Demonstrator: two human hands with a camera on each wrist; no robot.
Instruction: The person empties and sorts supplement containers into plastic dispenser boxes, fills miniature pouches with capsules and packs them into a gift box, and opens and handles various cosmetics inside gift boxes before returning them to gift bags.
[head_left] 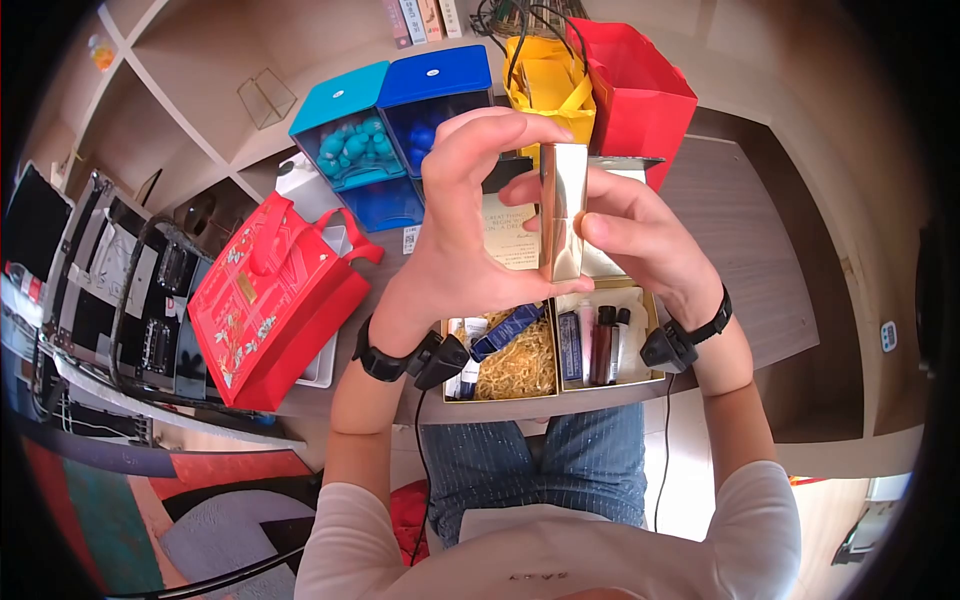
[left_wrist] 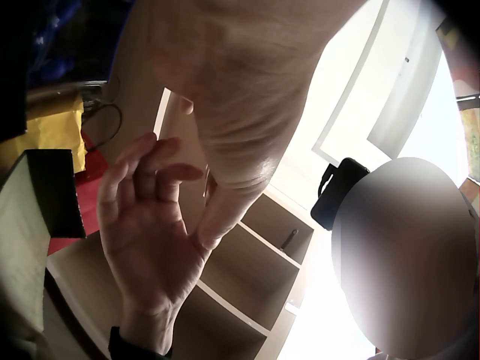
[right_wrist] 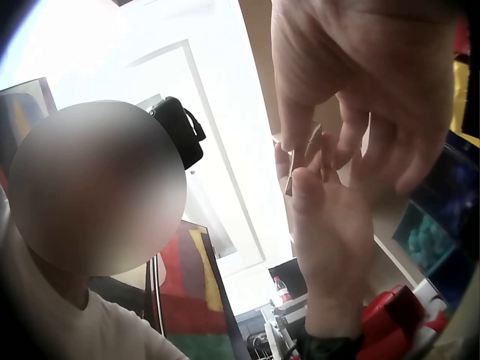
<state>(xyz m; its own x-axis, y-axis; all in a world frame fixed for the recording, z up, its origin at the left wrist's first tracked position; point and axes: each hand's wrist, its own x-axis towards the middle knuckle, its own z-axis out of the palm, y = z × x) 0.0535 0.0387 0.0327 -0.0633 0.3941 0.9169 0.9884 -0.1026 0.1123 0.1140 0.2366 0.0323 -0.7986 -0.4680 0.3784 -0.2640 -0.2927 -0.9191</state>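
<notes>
In the head view a shiny gold, slim box (head_left: pixel 563 215) is held upright above the desk. The left hand (head_left: pixel 465 215) grips it by its two ends, index finger on top and thumb beneath. From the right side, the right hand (head_left: pixel 645 235) pinches its edge between thumb and fingers. Below lies an opened gift box (head_left: pixel 500 398): shredded straw filling (head_left: pixel 517 370) and a dark blue tube (head_left: pixel 508 332) in its left half, several small bottles (head_left: pixel 603 345) in its right half. In both wrist views the hands mostly cover the gold box.
A red floral bag (head_left: pixel 270 300) stands on the left. Behind are teal (head_left: pixel 345 125) and blue (head_left: pixel 433 100) drawer boxes, a yellow bag (head_left: pixel 550 85) and a red bag (head_left: pixel 640 95). The desk (head_left: pixel 745 250) extends right. Thin cables hang from both wrist cameras.
</notes>
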